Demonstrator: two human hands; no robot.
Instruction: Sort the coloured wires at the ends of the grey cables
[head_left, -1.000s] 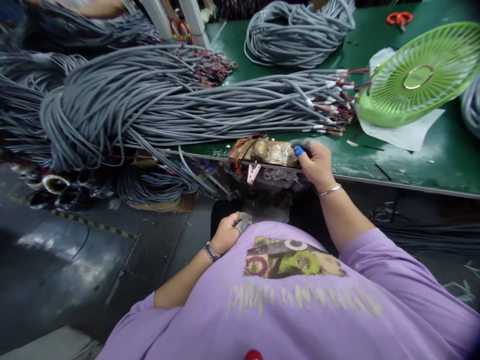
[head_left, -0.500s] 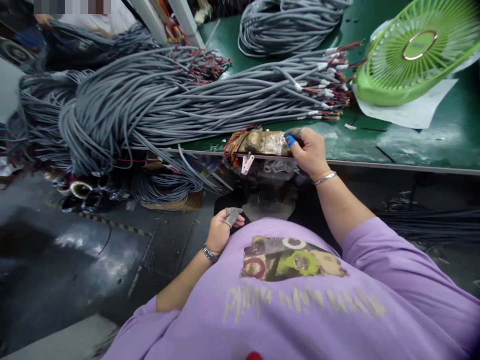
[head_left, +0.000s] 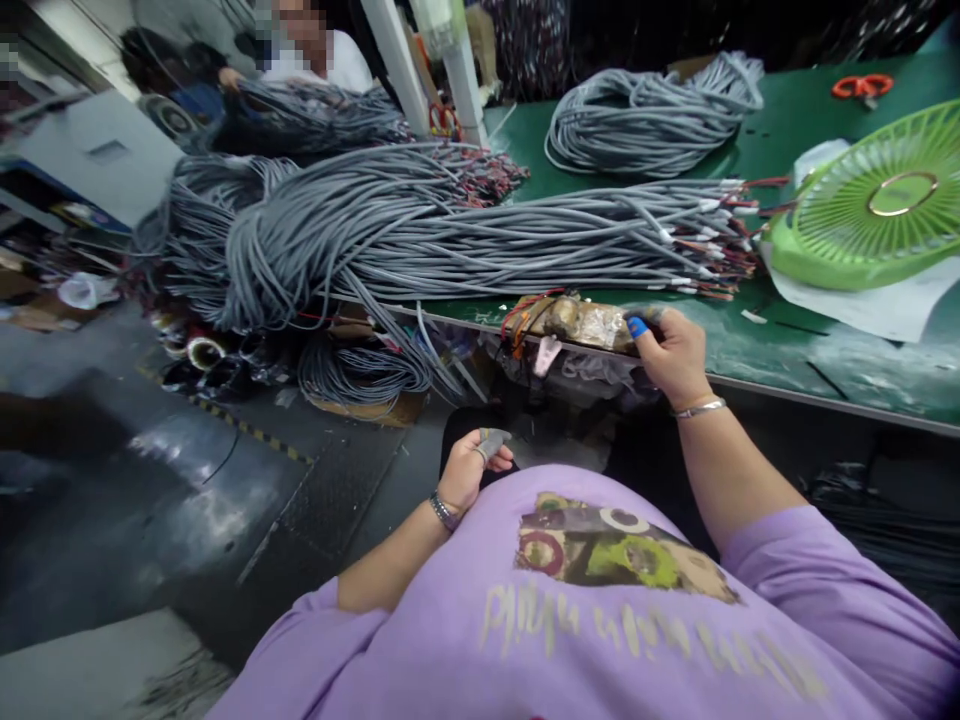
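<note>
My right hand (head_left: pixel 673 352) is at the bench's front edge, its blue-covered thumb and grey-covered forefinger brought together at the right end of a brown block wrapped in clear tape (head_left: pixel 596 322). Whether anything is pinched there is hidden. Low over my lap, my left hand (head_left: pixel 472 468) is closed with curled fingers and a grey finger cover; what it holds, if anything, does not show. Just behind the block lies a thick bundle of grey cables (head_left: pixel 517 245), its stripped ends to the right. A pale pink clip (head_left: pixel 547 354) hangs at the block's left part, beside orange and red wires.
On the green bench (head_left: pixel 885 365) stand a green fan (head_left: pixel 870 215) over white paper, a coiled cable bundle (head_left: pixel 649 115) and orange-handled scissors (head_left: pixel 862 87). More cable coils (head_left: pixel 360 378) lie below the bench. A person in white (head_left: pixel 341 62) is beyond the bundles at the back left.
My view has swung left and up, so the bench and both hands appear farther right and lower. My right hand stays at the block's end; my left hand keeps its curled pose.
</note>
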